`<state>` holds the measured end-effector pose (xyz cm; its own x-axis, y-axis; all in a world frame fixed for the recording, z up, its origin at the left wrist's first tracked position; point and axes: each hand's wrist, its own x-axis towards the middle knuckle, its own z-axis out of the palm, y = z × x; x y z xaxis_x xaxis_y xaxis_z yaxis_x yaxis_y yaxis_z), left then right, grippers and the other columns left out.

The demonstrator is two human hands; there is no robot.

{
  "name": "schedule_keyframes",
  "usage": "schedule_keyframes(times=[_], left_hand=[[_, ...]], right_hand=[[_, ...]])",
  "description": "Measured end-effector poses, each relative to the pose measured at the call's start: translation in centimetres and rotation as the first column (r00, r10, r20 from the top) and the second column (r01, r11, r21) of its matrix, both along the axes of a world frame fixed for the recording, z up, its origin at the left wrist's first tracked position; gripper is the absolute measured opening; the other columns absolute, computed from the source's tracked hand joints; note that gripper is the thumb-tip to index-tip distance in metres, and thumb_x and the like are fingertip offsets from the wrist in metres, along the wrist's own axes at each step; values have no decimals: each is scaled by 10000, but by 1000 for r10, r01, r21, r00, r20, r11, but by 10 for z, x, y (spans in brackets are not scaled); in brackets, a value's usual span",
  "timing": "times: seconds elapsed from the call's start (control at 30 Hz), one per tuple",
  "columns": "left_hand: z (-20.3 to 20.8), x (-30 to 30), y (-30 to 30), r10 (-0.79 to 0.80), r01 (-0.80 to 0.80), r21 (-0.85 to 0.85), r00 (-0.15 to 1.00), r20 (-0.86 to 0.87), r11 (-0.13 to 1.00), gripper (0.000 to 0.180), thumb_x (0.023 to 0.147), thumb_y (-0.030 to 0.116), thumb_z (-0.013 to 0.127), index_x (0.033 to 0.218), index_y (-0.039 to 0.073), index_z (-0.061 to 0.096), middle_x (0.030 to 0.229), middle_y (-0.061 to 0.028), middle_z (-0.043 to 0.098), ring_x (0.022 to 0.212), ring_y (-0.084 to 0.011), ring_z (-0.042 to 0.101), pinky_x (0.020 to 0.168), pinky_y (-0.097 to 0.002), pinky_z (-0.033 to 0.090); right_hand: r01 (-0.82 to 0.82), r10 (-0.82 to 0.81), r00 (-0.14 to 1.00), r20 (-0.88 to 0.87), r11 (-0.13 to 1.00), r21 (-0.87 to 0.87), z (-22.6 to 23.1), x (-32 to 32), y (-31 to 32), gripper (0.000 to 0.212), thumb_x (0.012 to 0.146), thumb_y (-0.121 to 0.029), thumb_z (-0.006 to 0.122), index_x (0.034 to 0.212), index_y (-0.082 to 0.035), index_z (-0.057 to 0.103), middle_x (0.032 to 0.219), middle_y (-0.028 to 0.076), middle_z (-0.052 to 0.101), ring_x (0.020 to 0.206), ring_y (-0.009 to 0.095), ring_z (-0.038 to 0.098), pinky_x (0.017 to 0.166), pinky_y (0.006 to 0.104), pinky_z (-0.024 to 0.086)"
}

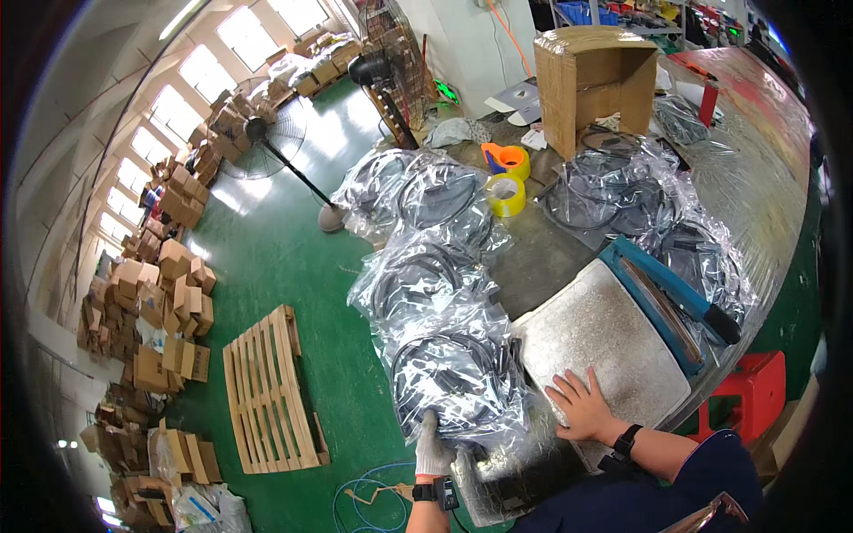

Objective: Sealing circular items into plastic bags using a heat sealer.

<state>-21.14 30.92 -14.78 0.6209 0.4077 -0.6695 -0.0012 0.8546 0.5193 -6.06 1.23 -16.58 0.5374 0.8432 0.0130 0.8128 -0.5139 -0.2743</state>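
My left hand, in a whitish glove, is at the near edge of a clear plastic bag with a coiled black cable inside. Its thumb lies over the bag's edge, and the other fingers are mostly hidden. My bare right hand rests flat, fingers spread, on the worn pale top of a grey board. Along that board's right side runs a teal lever arm with a black grip. More bagged cables lie in a row beyond my left hand.
Tape rolls sit near an open cardboard box. Other bagged cables cover the table's right part. A red stool stands right of the table. On the green floor at left are a wooden pallet, a standing fan and stacked cartons.
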Motion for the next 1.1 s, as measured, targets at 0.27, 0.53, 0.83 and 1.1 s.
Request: schedule_keyframes(times=[0.27,0.53,0.83,1.1], left_hand=[[-113,-49,46,-284,256,360,959,24,897,610,964,249,641,1470,47,367,1428,-93,495,1296,-242,470,1092,-386,392],[-39,-26,1,-60,53,55,990,129,997,680,958,607,520,1458,156,425,1377,-135,515,1231,-317,522,1046,-577,433],[-20,-81,-98,0,0,23,1000,28,1000,328,1010,336,514,1165,48,490,1130,-162,565,1058,-335,562,1043,-600,459],[6,-115,-163,49,-49,112,999,8,992,347,1018,274,497,1254,29,425,1278,-215,554,1131,-343,567,999,-492,486]], right_hand=[[2,0,1000,17,991,-132,11,-22,-18,973,717,-568,713,1525,-156,360,1561,88,370,1462,310,286,1145,663,157],[46,-46,999,-17,999,21,-18,-18,-19,941,755,-483,657,1560,-158,293,1598,71,309,1483,277,252,1179,628,65],[-31,31,999,7,998,-49,-9,-16,-30,827,862,-540,568,1548,-151,319,1606,75,284,1493,288,201,1180,614,50],[-25,75,987,-142,947,321,-24,-7,-47,650,877,-453,645,1418,-127,493,1453,128,447,1393,362,329,1140,592,240]])
